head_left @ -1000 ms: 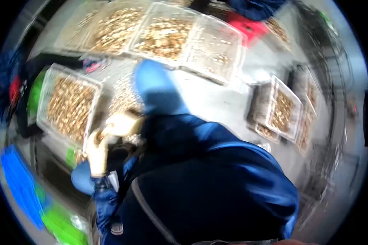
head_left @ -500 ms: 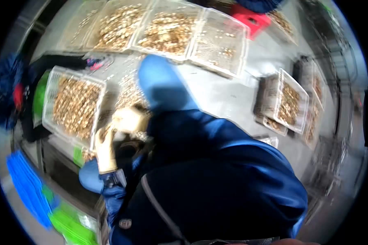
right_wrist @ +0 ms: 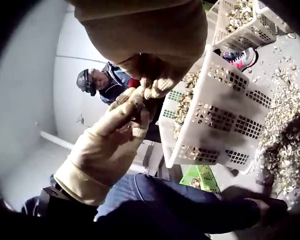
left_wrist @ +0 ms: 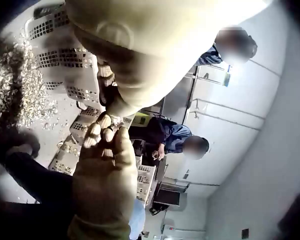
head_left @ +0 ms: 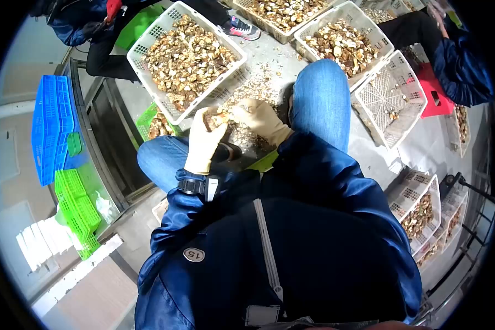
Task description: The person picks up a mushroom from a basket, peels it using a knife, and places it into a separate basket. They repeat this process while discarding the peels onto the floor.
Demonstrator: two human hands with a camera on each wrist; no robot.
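Both hands wear cream gloves and meet over the floor between the knees. My left hand (head_left: pixel 202 142), with a dark watch at its wrist, holds a small brown-and-cream mushroom (head_left: pixel 220 117) between thumb and fingers. From the other side, the curled fingertips of my right hand (head_left: pixel 263 120) pinch at the same piece. In the right wrist view the left hand (right_wrist: pixel 102 147) grips the mushroom's brown part, and the right hand's palm side is in shadow. The left wrist view shows the right hand (left_wrist: pixel 105 175) with its fingers bent; the left hand hides most of the piece.
A white basket (head_left: pixel 237 59) full of mushrooms stands close ahead on the left. Small pale scraps (head_left: pixel 258 91) litter the floor below the hands. More baskets stand ahead and right, one nearly bare basket (head_left: pixel 388 104) among them. Two people sit nearby; blue crates (head_left: pixel 52 124) are at left.
The head view has turned and sharpened, so the baskets and hands lie elsewhere in it. Both hands stay together in front of the body.
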